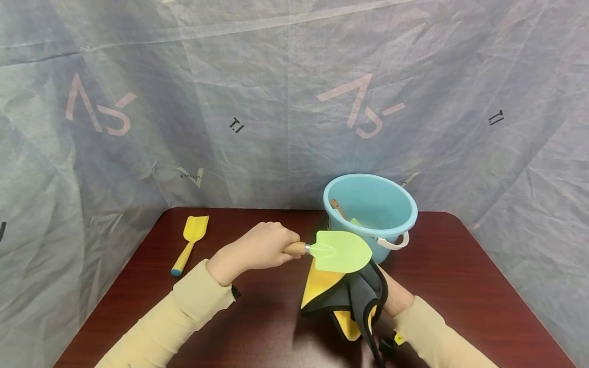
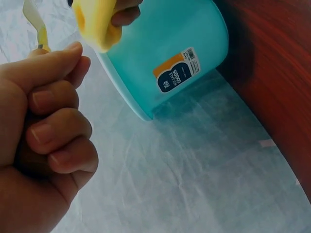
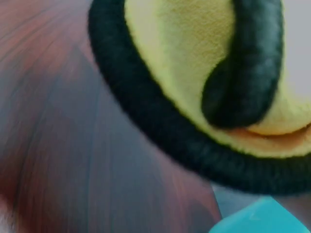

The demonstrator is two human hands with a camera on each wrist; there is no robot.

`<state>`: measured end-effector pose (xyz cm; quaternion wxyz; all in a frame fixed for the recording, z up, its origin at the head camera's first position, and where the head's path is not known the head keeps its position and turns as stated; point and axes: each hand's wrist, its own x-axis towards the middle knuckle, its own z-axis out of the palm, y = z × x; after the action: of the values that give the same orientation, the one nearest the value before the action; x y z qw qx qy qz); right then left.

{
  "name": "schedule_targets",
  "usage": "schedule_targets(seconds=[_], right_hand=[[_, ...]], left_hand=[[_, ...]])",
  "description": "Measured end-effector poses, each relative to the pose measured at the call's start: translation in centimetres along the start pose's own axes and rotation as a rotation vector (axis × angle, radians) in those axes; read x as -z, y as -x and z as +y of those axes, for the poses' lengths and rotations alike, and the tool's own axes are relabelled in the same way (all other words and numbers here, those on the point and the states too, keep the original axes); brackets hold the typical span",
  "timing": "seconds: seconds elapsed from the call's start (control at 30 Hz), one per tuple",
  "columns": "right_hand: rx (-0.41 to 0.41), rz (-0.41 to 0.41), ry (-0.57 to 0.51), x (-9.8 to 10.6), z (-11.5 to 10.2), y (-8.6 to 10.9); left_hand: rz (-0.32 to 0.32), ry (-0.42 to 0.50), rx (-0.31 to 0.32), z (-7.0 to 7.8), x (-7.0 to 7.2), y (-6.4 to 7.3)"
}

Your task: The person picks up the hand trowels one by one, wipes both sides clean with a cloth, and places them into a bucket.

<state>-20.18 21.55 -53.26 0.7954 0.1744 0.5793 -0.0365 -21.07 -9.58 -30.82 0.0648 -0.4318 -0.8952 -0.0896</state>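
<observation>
My left hand (image 1: 264,249) grips the wooden handle of a small trowel with a light green blade (image 1: 344,252). The blade points right, over a yellow and dark grey cloth (image 1: 361,291) with black edging. That cloth hangs folded from my right hand (image 1: 397,292), whose fingers are hidden behind it in the head view. Some of those fingers (image 2: 125,16) show curled against the yellow side in the left wrist view. Close up, the cloth (image 3: 182,39) fills much of the right wrist view. Just behind both hands stands a light blue bucket (image 1: 391,204).
A wooden handle (image 1: 339,208) and something green (image 1: 356,222) lie inside the bucket, whose white handle (image 1: 394,243) hangs in front. A yellow toy shovel (image 1: 189,244) lies at the left of the dark red table (image 1: 257,322). Grey sheeting (image 1: 257,76) hangs behind.
</observation>
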Motion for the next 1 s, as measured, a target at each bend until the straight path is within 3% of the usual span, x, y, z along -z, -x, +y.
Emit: schedule_targets(seconds=[0.03, 0.07, 0.1, 0.17, 0.23, 0.3, 0.4, 0.53, 0.63, 0.87, 0.9, 1.0], right_hand=[[-0.089, 0.049, -0.140, -0.9, -0.2, 0.9], [-0.040, 0.073, -0.037, -1.2, -0.3, 1.1], [0.063, 0.082, 0.099, -1.8, -0.2, 1.7], [0.059, 0.063, 0.073, -3.2, -0.5, 3.6], [0.152, -0.057, 0.228, -4.0, -1.0, 4.7], [0.420, -0.111, 0.510, -5.0, -1.5, 5.6], [0.633, -0.177, 0.722, -5.7, -2.1, 6.1], [0.629, -0.140, 0.650, -5.8, -1.8, 5.8], [0.648, -0.163, 0.587, -5.1, -1.6, 4.8], [0.695, -0.241, 0.909, -3.5, -2.1, 2.8], [0.707, -0.249, 0.914, -3.4, -1.9, 2.9], [0.687, -0.211, 0.771, -4.1, -1.0, 4.0]], left_hand=[[-0.004, -0.003, 0.000, 0.0, -0.1, -0.1], [-0.011, -0.007, 0.000, 0.1, -0.2, -0.1], [-0.018, -0.012, 0.001, 0.2, -0.3, -0.1], [-0.030, -0.013, 0.001, 0.3, -0.4, -0.2], [-0.040, -0.009, 0.003, 0.4, -0.5, -0.3], [-0.043, -0.006, 0.000, 0.5, -0.7, -0.4], [-0.047, -0.006, 0.000, 0.6, -0.9, -0.4], [-0.055, -0.001, 0.009, 0.6, -1.1, -0.4], [-0.058, 0.009, 0.013, 0.6, -1.3, -0.3], [-0.045, 0.008, 0.005, 0.5, -2.1, 0.0], [-0.040, 0.007, 0.003, 0.5, -2.1, 0.0], [-0.026, -0.003, -0.001, 0.3, -2.3, 0.2]])
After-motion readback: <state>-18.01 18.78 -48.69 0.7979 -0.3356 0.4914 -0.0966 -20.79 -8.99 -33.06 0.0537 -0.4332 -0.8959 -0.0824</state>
